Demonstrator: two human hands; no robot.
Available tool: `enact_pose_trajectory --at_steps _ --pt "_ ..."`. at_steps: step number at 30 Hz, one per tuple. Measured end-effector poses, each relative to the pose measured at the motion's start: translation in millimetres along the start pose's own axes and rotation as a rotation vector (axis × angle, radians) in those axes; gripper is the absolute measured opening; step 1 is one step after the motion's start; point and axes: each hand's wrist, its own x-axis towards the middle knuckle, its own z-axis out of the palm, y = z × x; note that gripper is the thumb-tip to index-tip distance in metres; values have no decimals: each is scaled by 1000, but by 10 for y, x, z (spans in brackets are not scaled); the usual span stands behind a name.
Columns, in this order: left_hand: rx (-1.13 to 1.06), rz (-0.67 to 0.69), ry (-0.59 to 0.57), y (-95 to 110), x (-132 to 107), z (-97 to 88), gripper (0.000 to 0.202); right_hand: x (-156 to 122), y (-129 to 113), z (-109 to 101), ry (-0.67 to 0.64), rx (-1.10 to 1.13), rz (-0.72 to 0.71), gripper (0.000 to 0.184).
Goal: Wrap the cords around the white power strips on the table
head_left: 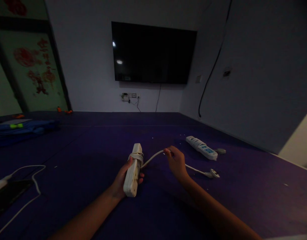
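Where the purple floor [93, 140] meets the far left, a glass door [30, 75] with red decorations stands behind a blue bundle [40, 126]. Nearer, a white cable [39, 192] curves across the floor from a white object at the left edge, only partly in view. The left hand [122, 176] is closed around a white power strip [131, 180], thumb on the near side and fingertips showing beyond; the strip is held lengthwise, pointing away, in the lower middle. Several turns of its white cord [153, 156] are wound around its far half. Beyond, a dark television [153, 55] is mounted on the wall above a row of sockets [133, 95]. The right hand [177, 163] pinches the cord between thumb and curled fingers. The cord's free end extends rightward to a plug [212, 173]; whether this touches the floor cannot be determined. Farther back on the right lies a second power strip [202, 148], its cord likewise wrapped.
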Motion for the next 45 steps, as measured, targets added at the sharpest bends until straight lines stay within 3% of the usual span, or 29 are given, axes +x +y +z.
enact_pose_trajectory --at_steps 6,12,18,25,31,37,42,45 --pt "4 -43 7 -7 -9 -2 37 43 -4 -35 30 37 34 44" --pt "33 -109 -64 -31 -9 -49 36 111 124 -84 109 -37 55 46" --pt "17 -59 -53 -32 -3 -69 32 106 348 -68 11 -232 53 47" --pt "-59 -1 -59 -7 10 -70 38 82 426 -25 -76 -398 -198 28" --pt "-55 3 -74 -14 34 -96 33 20 145 -73 -112 -495 -451 43" --pt "-17 65 -116 -50 55 -121 34 -113 -142 12 -314 -440 -725 33" --pt "9 27 -110 -53 54 -141 30 -184 -225 106 -533 -474 -778 26" --pt "21 9 -136 -59 57 -169 32 -181 -244 97 -592 -553 -751 25"
